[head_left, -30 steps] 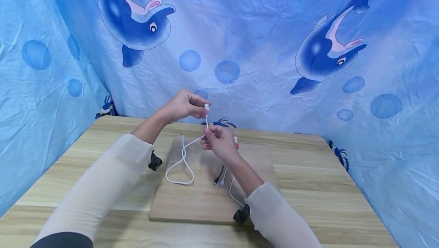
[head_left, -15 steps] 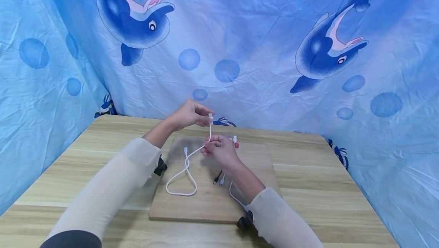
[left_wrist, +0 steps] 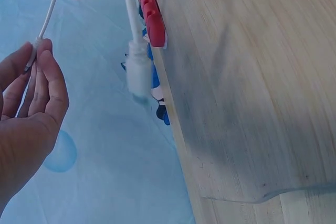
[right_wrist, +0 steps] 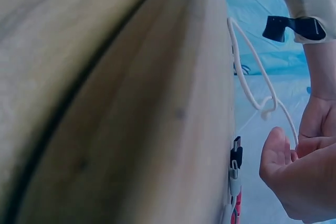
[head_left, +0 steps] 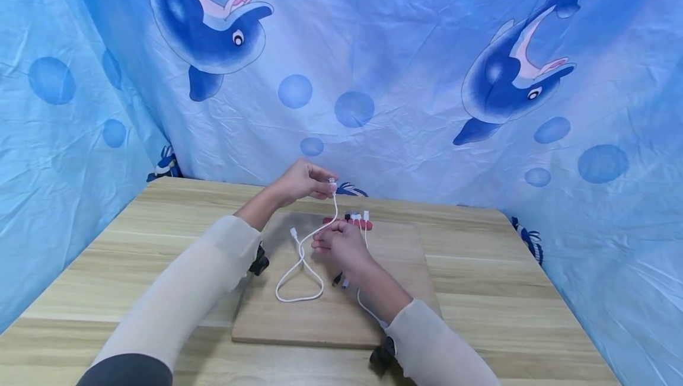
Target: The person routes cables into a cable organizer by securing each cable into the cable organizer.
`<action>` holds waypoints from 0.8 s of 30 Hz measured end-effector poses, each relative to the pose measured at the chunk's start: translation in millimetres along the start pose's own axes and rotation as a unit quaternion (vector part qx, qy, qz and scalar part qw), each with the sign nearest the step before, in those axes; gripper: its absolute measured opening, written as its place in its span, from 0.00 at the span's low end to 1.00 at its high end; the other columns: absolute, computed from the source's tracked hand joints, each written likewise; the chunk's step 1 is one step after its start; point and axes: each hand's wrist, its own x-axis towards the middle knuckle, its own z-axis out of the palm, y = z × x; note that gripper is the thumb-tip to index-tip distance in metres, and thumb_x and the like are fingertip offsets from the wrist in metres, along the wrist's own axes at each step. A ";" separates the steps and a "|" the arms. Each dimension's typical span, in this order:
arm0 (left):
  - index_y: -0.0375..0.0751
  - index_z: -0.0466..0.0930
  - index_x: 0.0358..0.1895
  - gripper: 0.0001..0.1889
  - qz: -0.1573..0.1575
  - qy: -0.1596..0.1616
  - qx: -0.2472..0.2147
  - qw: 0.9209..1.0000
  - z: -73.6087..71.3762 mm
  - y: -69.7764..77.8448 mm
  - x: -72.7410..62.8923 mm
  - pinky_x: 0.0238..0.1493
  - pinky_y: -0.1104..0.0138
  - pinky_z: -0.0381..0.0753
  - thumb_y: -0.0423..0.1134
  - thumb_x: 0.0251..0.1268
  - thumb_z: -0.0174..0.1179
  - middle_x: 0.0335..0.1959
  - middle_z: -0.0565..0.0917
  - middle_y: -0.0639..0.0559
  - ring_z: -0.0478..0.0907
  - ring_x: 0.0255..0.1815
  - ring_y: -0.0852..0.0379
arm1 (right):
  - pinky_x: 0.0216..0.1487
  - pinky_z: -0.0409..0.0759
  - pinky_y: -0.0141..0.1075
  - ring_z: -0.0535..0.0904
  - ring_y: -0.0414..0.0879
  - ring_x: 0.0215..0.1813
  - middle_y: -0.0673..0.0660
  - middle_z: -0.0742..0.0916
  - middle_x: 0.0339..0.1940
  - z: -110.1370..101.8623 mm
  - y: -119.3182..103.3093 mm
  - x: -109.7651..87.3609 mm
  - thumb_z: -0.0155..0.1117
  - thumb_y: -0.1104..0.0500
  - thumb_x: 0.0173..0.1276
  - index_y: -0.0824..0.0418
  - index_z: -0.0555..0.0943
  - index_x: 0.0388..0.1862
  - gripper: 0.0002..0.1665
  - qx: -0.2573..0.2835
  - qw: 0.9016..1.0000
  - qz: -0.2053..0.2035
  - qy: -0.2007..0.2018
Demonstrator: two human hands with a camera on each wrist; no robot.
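Observation:
A white charging cable (head_left: 299,299) hangs in a twisted loop above the wooden board (head_left: 299,329). My left hand (head_left: 304,183) pinches its USB plug (head_left: 333,187) between thumb and fingers. The cable's other connector (head_left: 294,233) dangles free; in the left wrist view this connector (left_wrist: 139,74) looks large and blurred. Lower, my right hand (head_left: 344,249) lies beside the cable, its fingers loosely bent. The cable passes along those fingertips, with no firm hold visible. In the right wrist view, the right hand (right_wrist: 302,179) covers the left fingertips.
A red cable holder (head_left: 326,220) at the board's back carries several plugs, one a white USB plug (head_left: 366,216). In front of it lie a black connector (head_left: 337,279) and a white connector (head_left: 345,283). A blue dolphin curtain (head_left: 405,155) stands behind the table (head_left: 480,255).
My left hand has come down and slightly right with the plug. The cable between the hands has gone from straight to curved. My right fingers have loosened, and the loop has shifted right.

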 end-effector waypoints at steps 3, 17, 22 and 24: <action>0.30 0.82 0.59 0.19 -0.002 -0.001 -0.007 1.000 -0.3 -0.7 1.0 0.49 0.60 0.87 0.26 0.65 0.67 0.51 0.85 0.32 0.83 0.54 0.32 | 0.47 0.87 0.38 0.87 0.44 0.36 0.61 0.86 0.35 -0.2 -1.1 2.0 0.55 0.67 0.79 0.75 0.76 0.49 0.09 0.023 1.000 0.010 0.010; 0.28 0.81 0.59 0.19 -0.017 -0.028 0.043 0.999 4.6 -19.4 6.0 0.51 0.59 0.86 0.24 0.65 0.66 0.48 0.87 0.33 0.86 0.49 0.38 | 0.34 0.86 0.32 0.83 0.43 0.26 0.59 0.85 0.27 -3.7 4.5 -5.4 0.56 0.70 0.76 0.77 0.76 0.49 0.09 -0.062 0.997 0.043 0.003; 0.28 0.83 0.57 0.18 -0.015 -0.039 0.067 0.997 10.2 -26.8 9.8 0.49 0.58 0.87 0.24 0.63 0.67 0.44 0.88 0.36 0.87 0.44 0.40 | 0.30 0.84 0.31 0.82 0.43 0.26 0.59 0.84 0.27 -6.0 6.4 -8.9 0.57 0.70 0.75 0.74 0.77 0.45 0.06 -0.100 0.994 0.047 0.009; 0.29 0.83 0.57 0.19 -0.016 -0.038 0.082 0.996 13.9 -29.3 11.9 0.48 0.59 0.87 0.25 0.62 0.68 0.42 0.88 0.39 0.88 0.41 0.46 | 0.31 0.85 0.32 0.82 0.44 0.27 0.60 0.85 0.28 -8.1 6.5 -9.9 0.58 0.70 0.75 0.73 0.78 0.43 0.04 -0.120 0.991 0.052 0.016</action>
